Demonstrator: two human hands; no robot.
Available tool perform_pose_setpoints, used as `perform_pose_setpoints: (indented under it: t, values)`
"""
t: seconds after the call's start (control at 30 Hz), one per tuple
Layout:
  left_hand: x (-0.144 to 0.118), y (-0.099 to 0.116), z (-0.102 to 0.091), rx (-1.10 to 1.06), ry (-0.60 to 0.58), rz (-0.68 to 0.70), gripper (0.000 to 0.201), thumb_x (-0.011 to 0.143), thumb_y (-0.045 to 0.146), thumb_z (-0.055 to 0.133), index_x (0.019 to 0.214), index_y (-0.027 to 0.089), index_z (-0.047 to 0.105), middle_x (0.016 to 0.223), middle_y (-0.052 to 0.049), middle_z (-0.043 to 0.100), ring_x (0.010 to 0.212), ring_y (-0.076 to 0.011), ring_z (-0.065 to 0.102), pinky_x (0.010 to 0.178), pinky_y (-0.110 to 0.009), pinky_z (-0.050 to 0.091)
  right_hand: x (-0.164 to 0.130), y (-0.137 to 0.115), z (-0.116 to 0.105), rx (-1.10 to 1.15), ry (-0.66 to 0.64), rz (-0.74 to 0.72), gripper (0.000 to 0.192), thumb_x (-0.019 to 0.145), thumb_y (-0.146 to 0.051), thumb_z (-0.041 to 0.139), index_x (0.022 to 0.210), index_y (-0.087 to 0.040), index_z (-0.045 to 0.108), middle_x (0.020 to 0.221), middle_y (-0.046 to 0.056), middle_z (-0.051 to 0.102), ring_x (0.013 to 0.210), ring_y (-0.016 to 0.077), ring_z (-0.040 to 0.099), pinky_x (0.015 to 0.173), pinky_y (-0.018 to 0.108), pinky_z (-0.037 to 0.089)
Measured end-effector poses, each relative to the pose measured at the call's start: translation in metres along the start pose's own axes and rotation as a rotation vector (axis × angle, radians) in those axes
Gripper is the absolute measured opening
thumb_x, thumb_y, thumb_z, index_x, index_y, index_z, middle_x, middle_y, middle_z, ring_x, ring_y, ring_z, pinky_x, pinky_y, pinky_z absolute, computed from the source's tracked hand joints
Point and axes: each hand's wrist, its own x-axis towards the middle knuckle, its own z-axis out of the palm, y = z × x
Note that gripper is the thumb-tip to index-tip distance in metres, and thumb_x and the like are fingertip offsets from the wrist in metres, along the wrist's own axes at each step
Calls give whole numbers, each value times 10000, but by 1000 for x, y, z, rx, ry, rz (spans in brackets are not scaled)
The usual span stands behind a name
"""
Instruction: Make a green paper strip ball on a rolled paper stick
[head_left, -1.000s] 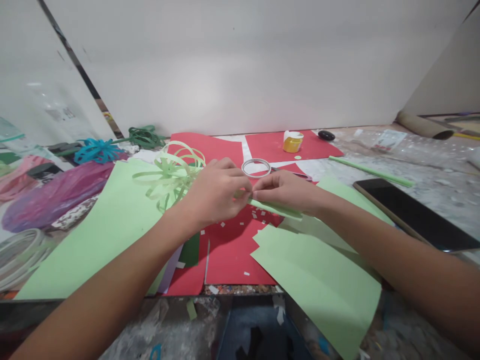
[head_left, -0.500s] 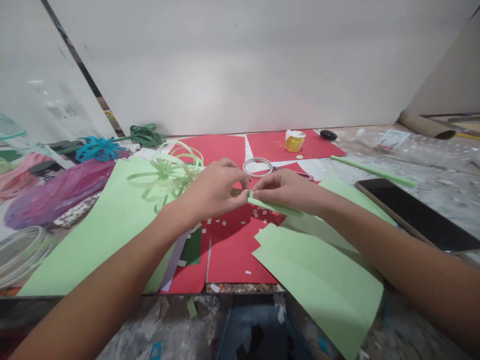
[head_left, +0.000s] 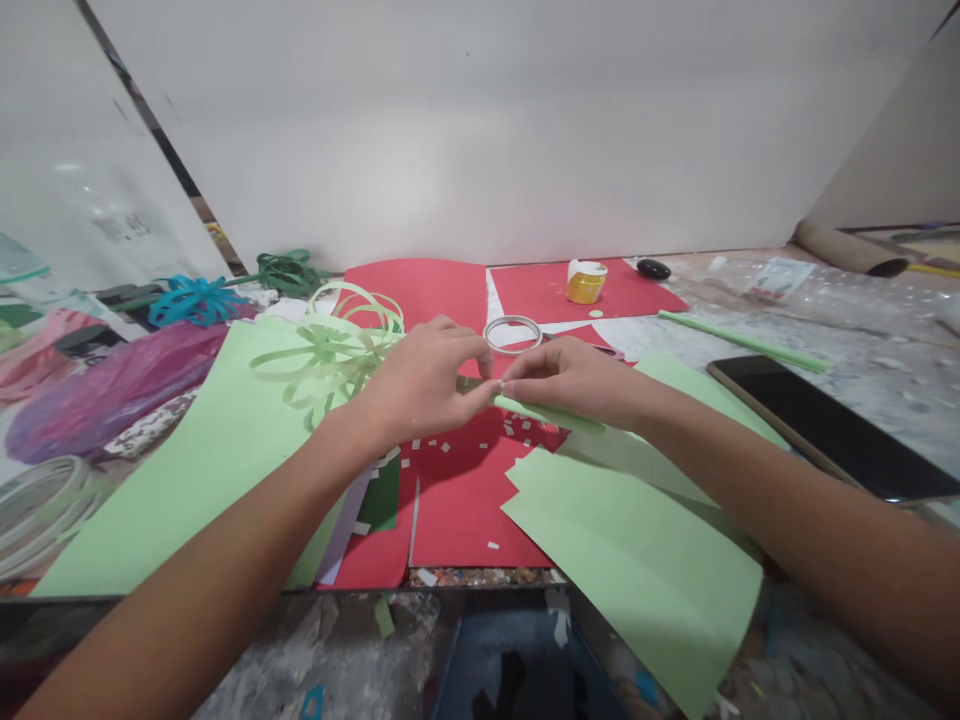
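Observation:
My left hand (head_left: 427,385) and my right hand (head_left: 581,380) meet fingertip to fingertip over red paper (head_left: 465,500). A light green rolled paper stick (head_left: 551,413) runs from the pinched fingertips back under my right hand, which grips it. The fingers of my left hand pinch at the stick's end, and a bit of green shows inside their curl. Just beyond my left wrist lies a bunch of pale green paper loops (head_left: 330,355). A roll of tape (head_left: 513,349) lies behind the fingertips, beside partly hidden scissors (head_left: 600,350).
Light green sheets lie left (head_left: 165,450) and right (head_left: 637,570). A phone (head_left: 825,420), another green stick (head_left: 742,342) and a plastic bottle (head_left: 840,285) are at right. A yellow pot (head_left: 586,284) stands behind. Blue loops (head_left: 195,300) and a purple bag (head_left: 127,390) lie left.
Both hands hold almost the same pose, with only slight finger movement at the stick's end. The whole view has shifted very slightly.

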Motion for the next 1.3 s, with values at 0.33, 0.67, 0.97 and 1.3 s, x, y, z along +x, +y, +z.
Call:
perform_pose_setpoints:
  t: [0.33,0.67,0.97,1.3]
  values:
    - [0,2,1,46,21,62,148,842,315,566,785,192,626,770,-44,650,842,-221,574,759,-340,428,2,1,1,-17,-18,-16,195,750,-379,621,749,-196,689,683,-1,569,554,102,422,501,265,277]
    - [-2,3,2,57,69,100,104,816,232,533,783,190,622,771,-29,664,805,-206,564,702,-323,413,0,1,0,13,-9,-21,163,742,-338,613,739,-197,696,669,-7,560,556,100,409,506,269,277]
    - [-1,1,4,105,89,148,140,824,215,524,806,183,660,827,-40,689,830,-209,560,745,-337,423,0,1,0,13,6,-27,143,744,-314,607,715,-198,686,665,-9,559,556,101,410,509,267,296]
    - [0,-5,2,16,95,18,85,786,204,557,785,194,642,928,-34,723,940,-229,588,761,-328,451,5,10,-4,-13,42,-12,157,766,-307,603,777,-207,724,646,-2,579,511,92,428,471,251,311]
